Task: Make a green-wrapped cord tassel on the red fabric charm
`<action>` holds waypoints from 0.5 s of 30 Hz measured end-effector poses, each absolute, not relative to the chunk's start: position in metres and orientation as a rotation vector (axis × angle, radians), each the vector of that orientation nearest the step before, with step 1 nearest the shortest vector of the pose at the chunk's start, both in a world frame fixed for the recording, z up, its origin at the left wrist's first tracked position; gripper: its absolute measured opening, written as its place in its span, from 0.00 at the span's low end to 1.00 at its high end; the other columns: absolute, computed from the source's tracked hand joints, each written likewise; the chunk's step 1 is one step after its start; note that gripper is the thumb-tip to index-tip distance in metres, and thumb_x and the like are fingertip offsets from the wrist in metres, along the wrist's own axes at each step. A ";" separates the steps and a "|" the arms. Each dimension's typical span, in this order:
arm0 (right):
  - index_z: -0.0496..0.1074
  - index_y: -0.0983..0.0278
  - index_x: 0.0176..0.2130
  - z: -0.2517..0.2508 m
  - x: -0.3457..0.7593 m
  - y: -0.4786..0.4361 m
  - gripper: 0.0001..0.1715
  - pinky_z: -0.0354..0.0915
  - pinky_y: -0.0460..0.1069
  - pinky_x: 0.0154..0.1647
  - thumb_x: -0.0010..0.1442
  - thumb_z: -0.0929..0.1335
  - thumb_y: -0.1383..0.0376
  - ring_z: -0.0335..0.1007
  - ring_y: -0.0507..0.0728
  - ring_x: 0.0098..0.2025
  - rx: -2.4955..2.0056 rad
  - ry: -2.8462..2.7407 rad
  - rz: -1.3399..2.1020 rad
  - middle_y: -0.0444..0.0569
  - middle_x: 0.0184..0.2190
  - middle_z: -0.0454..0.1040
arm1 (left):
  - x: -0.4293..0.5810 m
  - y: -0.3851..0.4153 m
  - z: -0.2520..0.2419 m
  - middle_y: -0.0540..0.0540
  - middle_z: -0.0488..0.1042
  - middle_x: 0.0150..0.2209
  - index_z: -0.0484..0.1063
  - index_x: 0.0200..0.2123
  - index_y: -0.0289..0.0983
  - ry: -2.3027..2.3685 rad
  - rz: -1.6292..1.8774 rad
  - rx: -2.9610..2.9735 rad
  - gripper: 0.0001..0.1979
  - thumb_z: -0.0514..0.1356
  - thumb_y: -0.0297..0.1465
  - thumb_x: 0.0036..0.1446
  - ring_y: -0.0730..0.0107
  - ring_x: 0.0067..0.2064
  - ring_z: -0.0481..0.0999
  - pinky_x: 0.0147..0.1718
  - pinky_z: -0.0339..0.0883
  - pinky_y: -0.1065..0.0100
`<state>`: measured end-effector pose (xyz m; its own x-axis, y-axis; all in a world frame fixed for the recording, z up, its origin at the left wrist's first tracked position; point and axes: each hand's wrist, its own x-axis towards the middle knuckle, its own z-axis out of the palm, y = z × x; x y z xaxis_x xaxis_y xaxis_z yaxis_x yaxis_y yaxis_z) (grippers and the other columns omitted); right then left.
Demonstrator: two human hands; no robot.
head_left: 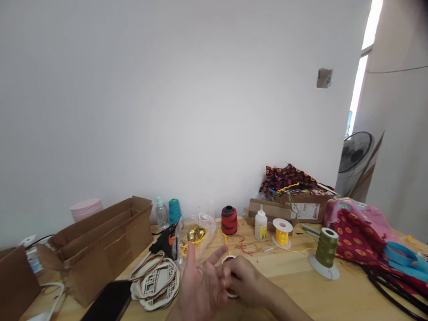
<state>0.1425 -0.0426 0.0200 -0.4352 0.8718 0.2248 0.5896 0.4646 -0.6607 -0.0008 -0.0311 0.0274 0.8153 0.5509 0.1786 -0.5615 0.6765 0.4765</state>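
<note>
My left hand [203,285] is turned palm up in the lower middle, thumb stretched upward and fingers apart, slightly blurred. A thin olive line, perhaps thread, shows across its palm. Close against its fingertips, my right hand [245,281] is closed in a pinch; what sits between its fingers is hidden. Behind the right hand, a small round piece with a pale rim and dark red inside [228,258] shows only in part. Yellow cord [226,238] runs down toward it. Beyond the hands lies a clear plastic bag [207,227] with gold bells [193,233].
Wooden cut-out pieces [157,285], a black phone [109,301], a glue gun [162,245] and cardboard boxes [110,245] occupy the left. Rightward stand a red-black thread cone [229,221], a glue bottle [261,226], a yellow cord spool [281,234] and an olive thread spool [326,249].
</note>
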 end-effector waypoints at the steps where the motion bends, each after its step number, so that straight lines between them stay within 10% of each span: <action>1: 0.70 0.67 0.26 0.022 0.141 -0.044 0.11 0.49 0.41 0.20 0.52 0.60 0.71 0.58 0.47 0.21 -1.207 -2.236 0.521 0.42 0.20 0.69 | -0.002 -0.027 0.029 0.40 0.76 0.32 0.65 0.48 0.36 -0.033 0.715 0.510 0.34 0.40 0.53 0.50 0.65 0.33 0.75 0.32 0.68 0.65; 7: 0.70 0.63 0.27 0.030 0.143 -0.046 0.10 0.48 0.43 0.20 0.55 0.62 0.65 0.65 0.50 0.24 -1.262 -2.457 -0.011 0.44 0.24 0.74 | -0.003 -0.015 0.028 0.39 0.74 0.39 0.63 0.48 0.37 0.064 1.022 0.425 0.21 0.42 0.40 0.58 0.65 0.41 0.72 0.41 0.64 0.60; 10: 0.71 0.63 0.26 0.033 0.150 -0.044 0.10 0.48 0.43 0.20 0.54 0.63 0.64 0.67 0.50 0.24 -1.327 -2.468 -0.041 0.43 0.23 0.73 | -0.003 -0.015 0.023 0.48 0.72 0.23 0.69 0.36 0.36 0.078 0.985 0.393 0.16 0.43 0.35 0.59 0.77 0.24 0.71 0.23 0.65 0.75; 15: 0.72 0.60 0.31 0.058 0.186 -0.049 0.08 0.53 0.43 0.24 0.53 0.63 0.67 0.69 0.51 0.29 -1.487 -2.302 -0.088 0.43 0.27 0.75 | -0.001 -0.019 0.022 0.61 0.42 0.09 0.64 0.17 0.36 0.079 0.824 0.412 0.16 0.54 0.38 0.52 0.85 0.09 0.40 0.07 0.39 0.82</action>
